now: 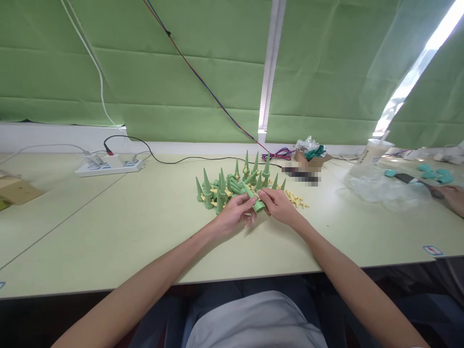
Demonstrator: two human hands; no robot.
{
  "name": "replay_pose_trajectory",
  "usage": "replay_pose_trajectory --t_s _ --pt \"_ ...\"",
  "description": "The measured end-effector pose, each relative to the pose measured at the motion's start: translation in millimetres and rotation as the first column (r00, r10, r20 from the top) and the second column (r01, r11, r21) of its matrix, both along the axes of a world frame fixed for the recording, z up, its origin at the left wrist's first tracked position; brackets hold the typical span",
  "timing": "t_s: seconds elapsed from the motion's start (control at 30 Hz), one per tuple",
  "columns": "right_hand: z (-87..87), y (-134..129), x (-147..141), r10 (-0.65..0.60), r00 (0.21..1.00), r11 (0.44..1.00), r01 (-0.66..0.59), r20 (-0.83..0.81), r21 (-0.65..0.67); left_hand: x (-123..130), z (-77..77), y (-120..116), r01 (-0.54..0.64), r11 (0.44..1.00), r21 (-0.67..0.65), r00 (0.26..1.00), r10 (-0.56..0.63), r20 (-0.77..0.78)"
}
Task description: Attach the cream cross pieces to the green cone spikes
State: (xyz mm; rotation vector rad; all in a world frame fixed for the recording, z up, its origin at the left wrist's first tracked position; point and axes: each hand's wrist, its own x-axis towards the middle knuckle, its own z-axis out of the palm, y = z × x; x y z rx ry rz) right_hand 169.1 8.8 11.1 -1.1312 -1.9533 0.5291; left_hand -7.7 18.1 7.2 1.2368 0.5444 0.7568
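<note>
Both of my hands meet over the front of a cluster of parts on the table. Between them lies a green plastic watering spike (258, 206), tilted, with its wide open end toward me. My left hand (236, 212) closes its thumb and fingers on the spike's left side. My right hand (278, 205) pinches it from the right, and its fingertips hide whatever small piece may be there. Just beyond stand several green spikes (207, 189) with yellow valves, and others lie loose among them. Small yellow valves (296, 198) are heaped right of my right hand.
A white power strip (110, 166) with plugs and cables sits at the back left. Behind the spikes are coiled wires (282, 154) and a cardboard box (313, 159). To the right are a plastic cup (373, 152), a clear bag (377, 186) and another person's hand (453, 197).
</note>
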Motion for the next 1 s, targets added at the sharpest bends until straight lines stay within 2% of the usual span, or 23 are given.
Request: replay_pose_trajectory --t_s 0.27,0.43,0.6,0.73,0.83,0.93,1.0 --pt "1.1 0 -1 0.031 1.0 0.999 -0.031 0.001 -0.04 -1 -2.9 1 0.006 0.999 0.051 1.0 -0.005 -0.021" --pt "-2.6 0 -1 0.048 0.999 0.997 -0.049 -0.022 -0.052 0 -2.6 0 -0.031 0.992 0.124 0.998 0.038 -0.055" --pt "-3.8 0 -2 0.046 0.999 0.996 -0.048 -0.028 -0.072 -1 -1.8 0 -0.05 0.965 0.257 0.982 0.093 -0.161" --pt "-5.3 3 -2 0.034 0.999 0.999 -0.034 0.013 -0.034 -1 -3.8 -3 -0.04 0.926 0.376 0.956 0.144 -0.254" --pt "-7.8 5 -1 0.024 0.998 1.0 -0.024 0.056 0.009 1 -7.4 -5 -0.092 0.866 0.492 0.924 0.258 -0.281" --pt "-9.2 7 0 0.022 0.998 1.0 -0.023 0.061 0.015 4 -11.0 -4 -0.125 0.723 0.679 0.868 0.411 -0.279" --pt "-8.5 7 0 0.03 0.998 1.0 -0.029 0.051 -0.009 4 -12.3 -4 -0.12 0.637 0.762 0.847 0.466 -0.256"
